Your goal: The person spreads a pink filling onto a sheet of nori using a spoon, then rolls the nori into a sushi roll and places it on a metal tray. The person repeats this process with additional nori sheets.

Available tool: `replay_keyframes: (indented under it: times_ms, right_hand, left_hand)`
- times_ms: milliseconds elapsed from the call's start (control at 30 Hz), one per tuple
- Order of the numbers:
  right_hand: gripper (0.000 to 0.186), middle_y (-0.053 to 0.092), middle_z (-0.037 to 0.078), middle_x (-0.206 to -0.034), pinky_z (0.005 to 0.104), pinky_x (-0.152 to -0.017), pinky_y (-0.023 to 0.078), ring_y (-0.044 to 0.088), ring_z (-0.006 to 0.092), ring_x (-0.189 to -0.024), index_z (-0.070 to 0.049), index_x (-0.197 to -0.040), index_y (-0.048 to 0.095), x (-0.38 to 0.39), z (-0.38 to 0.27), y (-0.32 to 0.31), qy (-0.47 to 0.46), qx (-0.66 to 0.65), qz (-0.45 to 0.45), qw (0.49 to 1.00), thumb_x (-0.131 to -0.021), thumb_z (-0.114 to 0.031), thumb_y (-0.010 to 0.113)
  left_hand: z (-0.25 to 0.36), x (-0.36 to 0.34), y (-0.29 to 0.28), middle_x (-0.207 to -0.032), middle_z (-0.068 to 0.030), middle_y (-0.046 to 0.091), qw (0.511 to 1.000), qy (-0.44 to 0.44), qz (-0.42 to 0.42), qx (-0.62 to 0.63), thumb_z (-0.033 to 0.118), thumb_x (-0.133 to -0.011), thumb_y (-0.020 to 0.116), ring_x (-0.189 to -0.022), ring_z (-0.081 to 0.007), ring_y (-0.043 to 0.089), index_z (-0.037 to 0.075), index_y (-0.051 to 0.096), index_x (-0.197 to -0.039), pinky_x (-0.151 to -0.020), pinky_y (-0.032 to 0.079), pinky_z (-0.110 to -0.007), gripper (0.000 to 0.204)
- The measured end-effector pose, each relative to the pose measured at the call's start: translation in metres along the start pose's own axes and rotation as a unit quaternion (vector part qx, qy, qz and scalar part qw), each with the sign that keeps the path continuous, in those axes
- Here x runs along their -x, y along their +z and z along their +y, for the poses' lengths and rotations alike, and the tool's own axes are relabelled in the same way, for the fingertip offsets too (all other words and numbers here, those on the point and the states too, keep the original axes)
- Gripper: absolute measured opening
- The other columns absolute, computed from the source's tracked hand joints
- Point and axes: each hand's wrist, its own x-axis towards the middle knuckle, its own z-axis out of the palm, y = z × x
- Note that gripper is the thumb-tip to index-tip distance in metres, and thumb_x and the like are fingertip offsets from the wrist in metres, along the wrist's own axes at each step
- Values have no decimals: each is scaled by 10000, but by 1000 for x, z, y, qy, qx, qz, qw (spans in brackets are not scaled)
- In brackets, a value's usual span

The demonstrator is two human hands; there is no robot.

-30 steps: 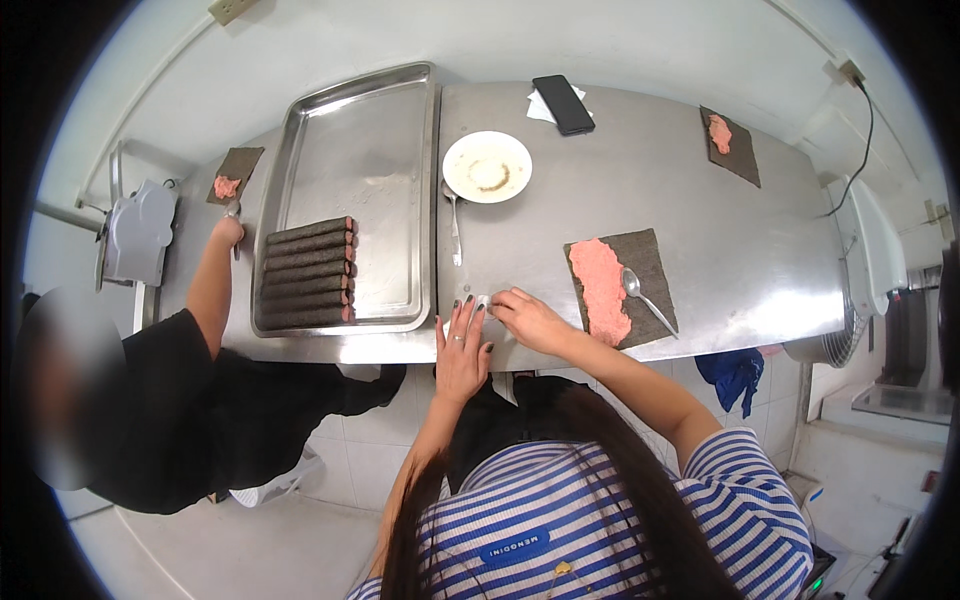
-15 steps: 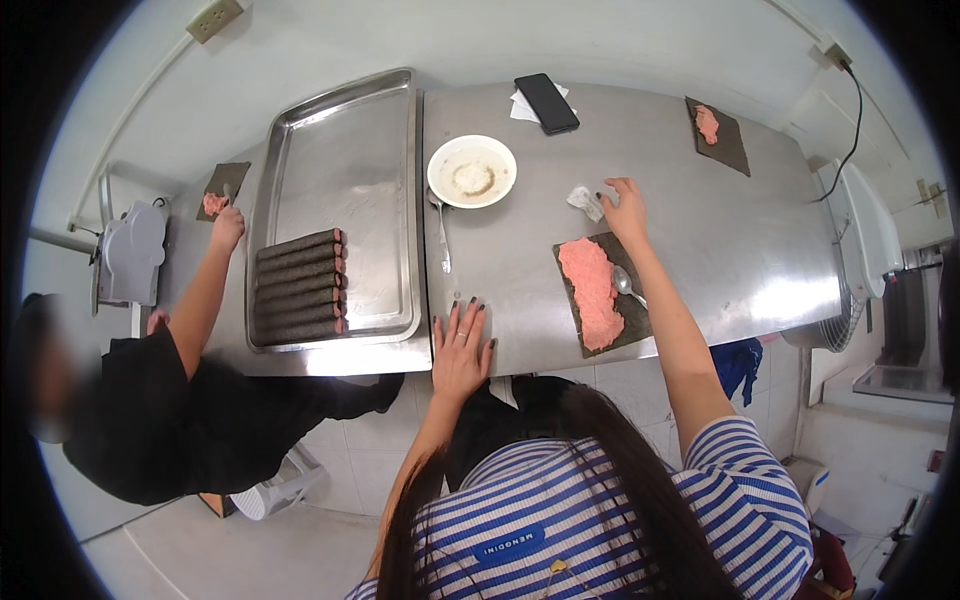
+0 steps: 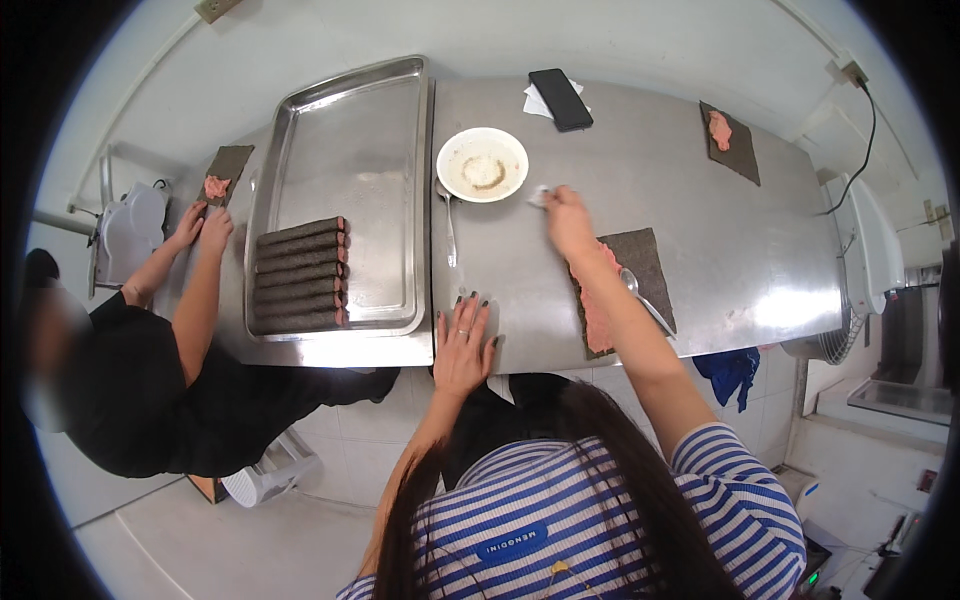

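Observation:
My right hand [image 3: 571, 225] is closed on a crumpled white tissue [image 3: 539, 196], pressed to the steel tabletop right of the white bowl [image 3: 482, 165]. Below it, my right forearm crosses a dark seaweed sheet [image 3: 637, 250] and hides part of the pink paste [image 3: 597, 318] spread along its left side. A metal spoon [image 3: 646, 300] rests on the sheet beside the paste. My left hand [image 3: 463, 347] lies flat at the table's near edge, fingers spread, holding nothing. The bowl contains cloudy liquid with pale matter in the middle.
A large steel tray [image 3: 345, 160] holds several seaweed rolls [image 3: 300, 275]. Another spoon [image 3: 449, 225] lies by the bowl. A phone [image 3: 561, 100] sits on papers at the back. A second seaweed sheet [image 3: 735, 160] with paste is far right. A co-worker's hands [image 3: 205, 230] work at left.
My right hand has moved left over the tabletop and closed on the tissue, shifting it toward the bowl. My left hand stays put. The co-worker's second hand has come to their seaweed sheet.

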Motion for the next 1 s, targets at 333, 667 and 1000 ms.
replay_keyframes:
  times_ms: [333,667,1000]
  right_hand:
    - [285,545,122,-1082,394,-868,495,538,294,-1019,31,-1066,605,132,-108,-23,-264,-126,-206,934,-807,-69,542]
    - [310,600,172,-984,421,-785,485,606,333,-887,-66,-1150,639,2,49,-56,70,-42,-3,997,-865,-33,520]
    - [201,574,126,-1005,402,-813,512,575,317,-959,26,-993,603,116,-85,2,-155,-47,-130,978,-847,-82,517]
  left_hand:
    - [-9,12,10,-1517,-197,236,994,11,85,74,281,-864,584,-1382,-374,281,59,357,-1397,-1113,163,-590,620]
    - [-33,69,-52,-1492,-201,278,992,57,-23,106,269,-879,556,-1381,-384,282,81,426,-1352,-1122,130,-594,525]
    - [-18,66,-47,-1477,-217,295,994,15,11,105,228,-890,535,-1379,-390,283,80,442,-1326,-1120,124,-601,469]
